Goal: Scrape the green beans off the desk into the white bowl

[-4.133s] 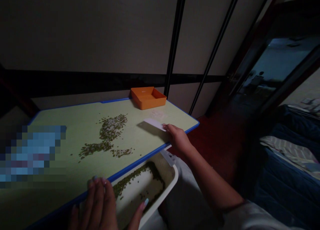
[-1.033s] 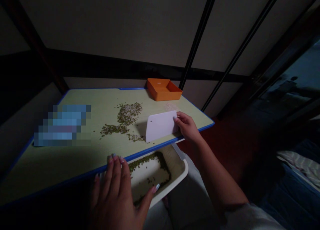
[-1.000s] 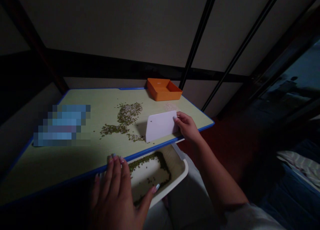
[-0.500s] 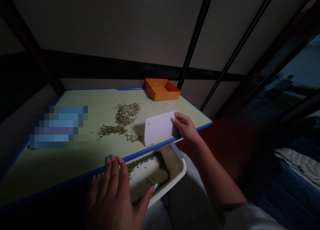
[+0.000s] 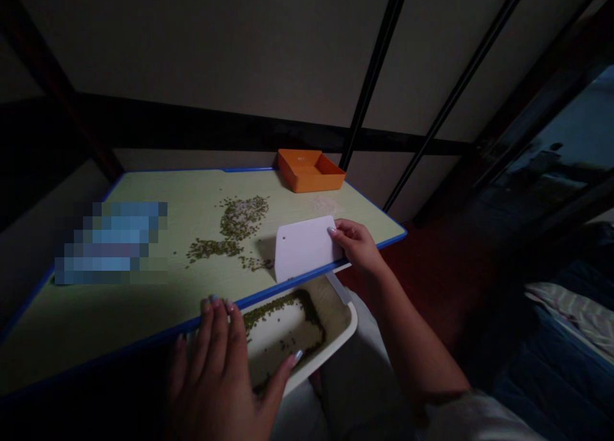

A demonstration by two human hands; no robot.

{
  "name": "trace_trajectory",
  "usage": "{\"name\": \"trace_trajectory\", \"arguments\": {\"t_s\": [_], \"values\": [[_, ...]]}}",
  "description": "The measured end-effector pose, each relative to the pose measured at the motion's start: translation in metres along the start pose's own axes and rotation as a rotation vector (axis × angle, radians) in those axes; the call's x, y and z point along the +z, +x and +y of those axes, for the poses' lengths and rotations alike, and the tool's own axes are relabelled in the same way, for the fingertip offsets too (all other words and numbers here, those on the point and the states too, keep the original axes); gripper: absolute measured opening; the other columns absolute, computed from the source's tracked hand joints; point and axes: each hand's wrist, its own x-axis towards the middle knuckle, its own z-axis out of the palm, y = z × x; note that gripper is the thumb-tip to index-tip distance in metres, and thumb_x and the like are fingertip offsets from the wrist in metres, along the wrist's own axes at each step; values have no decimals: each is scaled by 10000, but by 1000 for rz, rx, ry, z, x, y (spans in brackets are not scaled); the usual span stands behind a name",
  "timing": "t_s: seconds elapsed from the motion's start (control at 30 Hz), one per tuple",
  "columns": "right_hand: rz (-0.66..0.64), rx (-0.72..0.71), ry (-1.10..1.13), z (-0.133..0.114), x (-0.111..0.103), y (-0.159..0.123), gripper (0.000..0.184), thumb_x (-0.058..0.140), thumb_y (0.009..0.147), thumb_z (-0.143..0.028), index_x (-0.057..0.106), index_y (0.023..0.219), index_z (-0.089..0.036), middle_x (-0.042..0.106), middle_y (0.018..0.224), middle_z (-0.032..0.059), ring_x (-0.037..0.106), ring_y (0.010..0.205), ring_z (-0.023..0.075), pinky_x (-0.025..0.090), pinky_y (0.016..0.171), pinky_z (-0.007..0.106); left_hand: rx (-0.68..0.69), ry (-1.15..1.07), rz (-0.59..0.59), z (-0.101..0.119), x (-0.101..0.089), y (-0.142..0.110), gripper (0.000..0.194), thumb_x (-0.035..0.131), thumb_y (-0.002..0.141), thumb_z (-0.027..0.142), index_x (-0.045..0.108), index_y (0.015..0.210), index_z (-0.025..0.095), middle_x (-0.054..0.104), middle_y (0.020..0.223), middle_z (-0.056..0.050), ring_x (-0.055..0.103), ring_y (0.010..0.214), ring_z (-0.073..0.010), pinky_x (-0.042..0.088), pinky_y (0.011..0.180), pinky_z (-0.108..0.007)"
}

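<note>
White scraper – in right hand; orange tray lettering illegible.

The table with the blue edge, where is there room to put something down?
Bare tabletop shows at the back left, between the blurred blue thing, the green grains and the back edge. More lies between the blurred blue thing and the left hand. It's crowded at the grains and where the right hand holds the flat white piece.

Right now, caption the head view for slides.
Right hand holds a white card near green grains on a blue-edged table.
</note>
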Motion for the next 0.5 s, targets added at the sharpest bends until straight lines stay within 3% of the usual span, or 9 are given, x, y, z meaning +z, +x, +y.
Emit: {"name": "trace_trajectory", "arguments": {"t_s": [0.5], "values": [[9,-12,40,1,0,-2,415,798,634,-551,630,696,-177,539,606,-31,417,541,101,310,509,219,-10,-6,-8,2,0,0,841,252,952,635,387,1410,-56,505,1396,-379,472,1328,-484,390,1023,-670]]}}
